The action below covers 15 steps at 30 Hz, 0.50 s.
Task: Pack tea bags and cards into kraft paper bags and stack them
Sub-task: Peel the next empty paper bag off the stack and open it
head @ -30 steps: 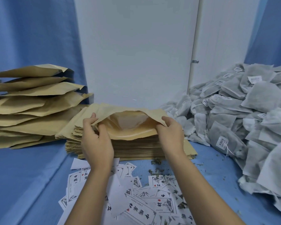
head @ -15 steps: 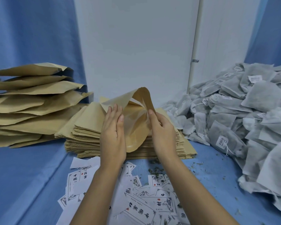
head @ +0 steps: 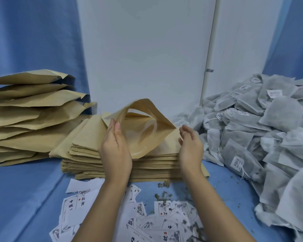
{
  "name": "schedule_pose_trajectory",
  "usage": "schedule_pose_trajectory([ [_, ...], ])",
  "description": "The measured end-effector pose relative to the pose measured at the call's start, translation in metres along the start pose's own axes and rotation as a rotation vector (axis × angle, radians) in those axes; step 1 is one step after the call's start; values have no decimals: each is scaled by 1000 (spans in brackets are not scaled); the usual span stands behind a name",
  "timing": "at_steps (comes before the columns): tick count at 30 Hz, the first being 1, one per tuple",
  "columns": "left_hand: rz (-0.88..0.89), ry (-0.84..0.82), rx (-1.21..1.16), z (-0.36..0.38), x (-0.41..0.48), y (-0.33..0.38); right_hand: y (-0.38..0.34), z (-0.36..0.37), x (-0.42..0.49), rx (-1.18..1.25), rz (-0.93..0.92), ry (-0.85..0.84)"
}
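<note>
An open kraft paper bag (head: 143, 131) stands tilted on the pile of flat empty kraft bags (head: 98, 159), its mouth gaping toward me. My left hand (head: 115, 149) holds the bag's left rim, thumb and fingers pinching the paper edge. Just right of the bag, my right hand (head: 190, 145) hovers apart from the paper with relaxed fingers, holding nothing. Grey tea bags (head: 262, 133) with white tags are heaped on the right. Printed white cards (head: 156, 222) lie scattered near me under my forearms.
Filled kraft bags (head: 28, 116) are stacked at the left on the blue table cover (head: 21, 198). Loose tea crumbs (head: 163, 194) lie by the cards. A white wall and a pipe (head: 208, 70) stand behind.
My right hand has let go of the bag's edge and moved right, away from it. The bag's mouth has spread wider while my left hand keeps its hold.
</note>
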<state>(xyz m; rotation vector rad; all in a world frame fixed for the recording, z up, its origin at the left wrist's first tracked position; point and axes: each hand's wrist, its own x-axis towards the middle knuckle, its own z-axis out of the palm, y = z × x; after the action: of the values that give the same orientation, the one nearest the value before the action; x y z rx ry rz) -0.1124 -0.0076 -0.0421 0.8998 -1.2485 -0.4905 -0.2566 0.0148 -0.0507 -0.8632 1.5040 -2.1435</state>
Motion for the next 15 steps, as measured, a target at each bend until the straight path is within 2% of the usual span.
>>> schedule_pose_trajectory([
  [4,-15,41,5,27,28,0,15,-9,69,-574,-238,-44],
  [6,-19,47,-15,42,41,-1,25,-6,109,-1127,-456,-96],
  [7,-25,50,-27,50,48,-1,30,-4,128,-1381,-502,-147],
  [8,-31,50,-38,58,53,-2,34,-2,145,-1551,-471,-226],
  [10,-37,45,-54,72,64,-5,42,1,172,-1686,-338,-415],
  [12,-28,38,-65,83,71,-8,51,3,190,-1703,-242,-584],
  [15,2,47,-60,93,80,-14,65,9,208,-1725,-156,-700],
])
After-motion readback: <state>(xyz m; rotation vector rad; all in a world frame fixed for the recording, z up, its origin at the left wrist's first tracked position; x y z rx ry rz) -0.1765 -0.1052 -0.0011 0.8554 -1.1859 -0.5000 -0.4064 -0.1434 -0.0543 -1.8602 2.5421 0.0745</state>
